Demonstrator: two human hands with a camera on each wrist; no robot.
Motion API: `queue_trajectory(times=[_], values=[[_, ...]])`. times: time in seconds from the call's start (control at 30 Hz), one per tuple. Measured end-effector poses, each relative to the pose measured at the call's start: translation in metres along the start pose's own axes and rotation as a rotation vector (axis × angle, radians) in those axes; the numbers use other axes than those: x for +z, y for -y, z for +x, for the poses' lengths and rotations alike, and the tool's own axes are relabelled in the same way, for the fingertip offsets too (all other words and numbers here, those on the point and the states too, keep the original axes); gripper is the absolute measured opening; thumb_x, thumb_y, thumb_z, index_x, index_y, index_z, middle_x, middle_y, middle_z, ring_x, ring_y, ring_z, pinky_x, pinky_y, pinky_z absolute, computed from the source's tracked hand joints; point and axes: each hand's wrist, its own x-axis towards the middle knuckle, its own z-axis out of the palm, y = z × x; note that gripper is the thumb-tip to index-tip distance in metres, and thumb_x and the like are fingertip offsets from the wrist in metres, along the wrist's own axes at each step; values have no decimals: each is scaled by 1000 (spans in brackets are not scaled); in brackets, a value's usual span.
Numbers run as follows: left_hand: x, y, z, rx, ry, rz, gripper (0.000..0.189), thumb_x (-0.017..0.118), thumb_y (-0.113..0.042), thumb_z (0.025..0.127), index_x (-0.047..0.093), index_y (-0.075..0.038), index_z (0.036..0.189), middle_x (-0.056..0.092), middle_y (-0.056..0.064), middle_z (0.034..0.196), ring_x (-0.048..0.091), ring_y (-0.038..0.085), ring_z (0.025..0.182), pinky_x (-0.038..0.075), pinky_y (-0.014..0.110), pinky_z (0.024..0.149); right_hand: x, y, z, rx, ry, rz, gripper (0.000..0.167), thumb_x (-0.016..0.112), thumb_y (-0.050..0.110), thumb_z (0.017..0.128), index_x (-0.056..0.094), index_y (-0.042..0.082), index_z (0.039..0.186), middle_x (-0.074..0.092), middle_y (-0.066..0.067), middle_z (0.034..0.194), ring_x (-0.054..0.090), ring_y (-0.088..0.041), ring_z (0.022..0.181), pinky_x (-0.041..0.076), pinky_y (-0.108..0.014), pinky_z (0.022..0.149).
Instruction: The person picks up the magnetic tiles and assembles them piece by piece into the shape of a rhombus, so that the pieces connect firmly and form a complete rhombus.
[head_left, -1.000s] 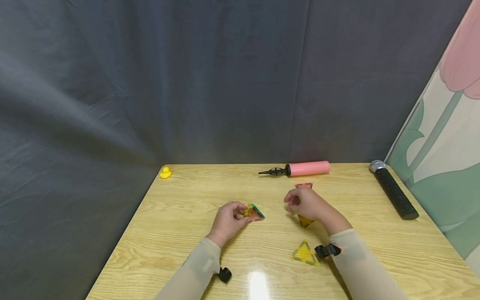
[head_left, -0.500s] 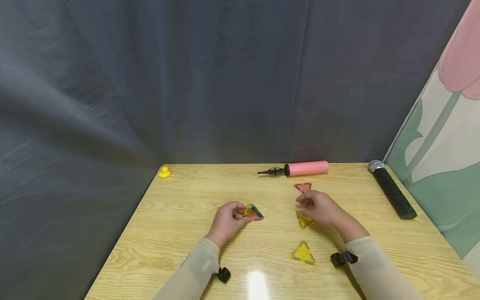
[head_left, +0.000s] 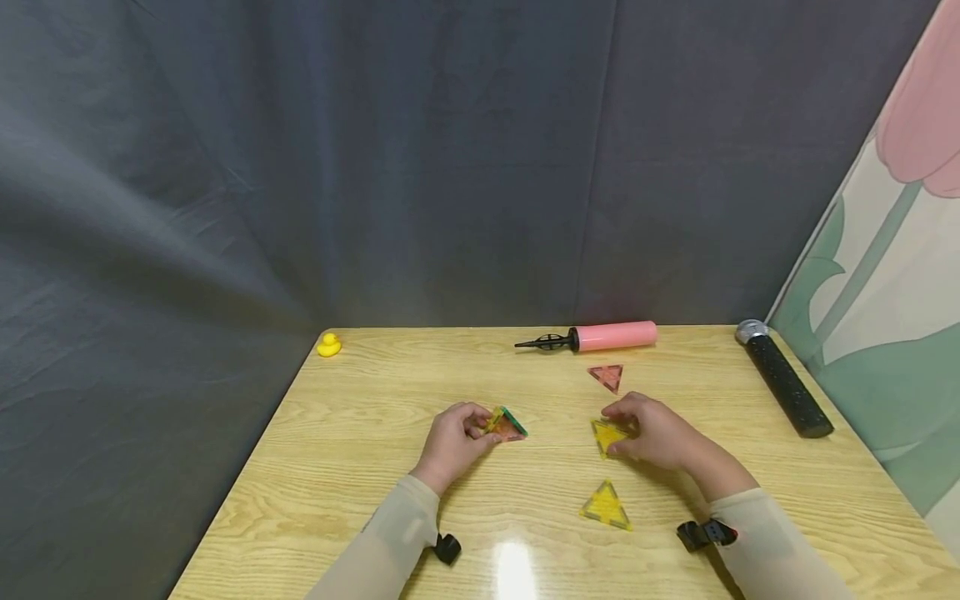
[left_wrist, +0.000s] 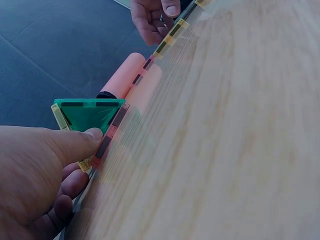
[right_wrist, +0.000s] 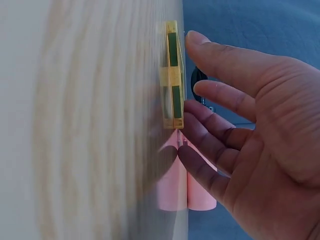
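My left hand (head_left: 455, 443) grips a small structure of magnetic triangle tiles left of the table's middle. In the left wrist view it has a red tile (left_wrist: 112, 134) flat on the table, a green tile (left_wrist: 90, 114) standing at the far side, and a yellow tile (left_wrist: 59, 117) at the left, with the thumb over the inside. My right hand (head_left: 654, 433) is over a flat yellow triangle tile (head_left: 604, 437). In the right wrist view its thumb and fingers are spread loosely around that yellow tile (right_wrist: 173, 80). Nearer the person lies another yellow triangle tile (head_left: 607, 506).
Beyond the right hand lies a red triangle tile (head_left: 609, 377). Behind it is a pink hand pump (head_left: 617, 336) with a black nozzle. A black microphone (head_left: 787, 383) rests along the right edge, and a yellow toy duck (head_left: 329, 345) sits at the back left corner.
My right hand has drawn back toward the person and to the right, from near the red tile to the yellow one, uncovering both. The left hand keeps its grip in the same place.
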Motion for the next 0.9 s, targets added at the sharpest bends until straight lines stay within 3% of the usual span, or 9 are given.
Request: queue_trajectory(times=[0.2, 0.57, 0.9], values=[[1, 1, 0, 2, 3, 3, 26, 88, -23, 88, 74, -20, 110, 65, -9, 98, 63, 5, 77, 56, 25, 68, 7, -4, 2, -28, 3, -50, 56, 94, 29, 80, 73, 3, 125, 64, -2, 109, 60, -18, 97, 54, -41, 85], [1, 3, 0, 10, -4, 3, 27, 88, -24, 88, 74, -20, 111, 65, -9, 98, 62, 5, 77, 55, 25, 68, 11, 4, 2, -32, -22, -119, 59, 95, 33, 79, 74, 2, 125, 57, 0, 98, 48, -17, 84, 43, -33, 72], [1, 2, 0, 10, -7, 5, 27, 88, -24, 88, 74, -20, 110, 66, -9, 98, 62, 5, 76, 55, 25, 67, 6, -5, -4, -4, -50, -116, 60, 95, 30, 76, 73, 1, 124, 59, -1, 100, 51, -16, 85, 48, -36, 77]])
